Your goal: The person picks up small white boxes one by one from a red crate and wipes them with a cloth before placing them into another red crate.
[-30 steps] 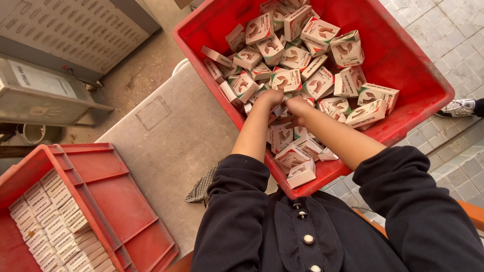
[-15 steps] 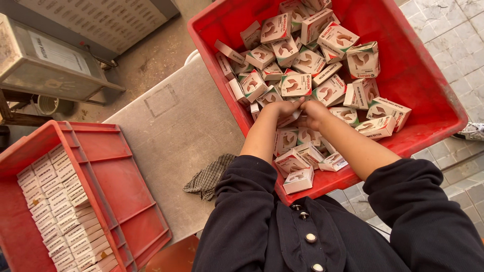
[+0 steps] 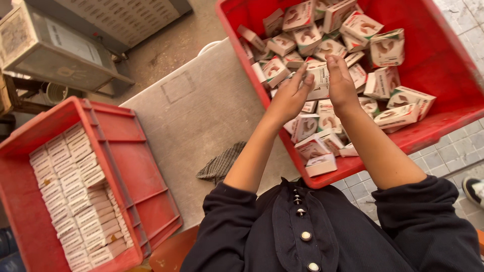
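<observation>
My left hand point(image 3: 289, 95) and my right hand point(image 3: 340, 80) are raised together over the big red crate point(image 3: 443, 75), pressing a small white carton point(image 3: 319, 83) between their palms. The carton is white with red and green print. Under the hands the crate holds several loose cartons point(image 3: 375, 38) of the same kind, lying at all angles. A second red crate point(image 3: 131, 166) at the left holds neat rows of flattened white cartons point(image 3: 75, 196).
A grey metal table top point(image 3: 196, 116) lies between the two crates, with a checked cloth point(image 3: 222, 163) at its near edge. A grey metal box point(image 3: 55, 48) stands at the upper left. Tiled floor and a shoe point(image 3: 474, 189) show at the right.
Both hands have lifted out of the pile with one carton between them. The view has shifted right to left, showing more of the left crate.
</observation>
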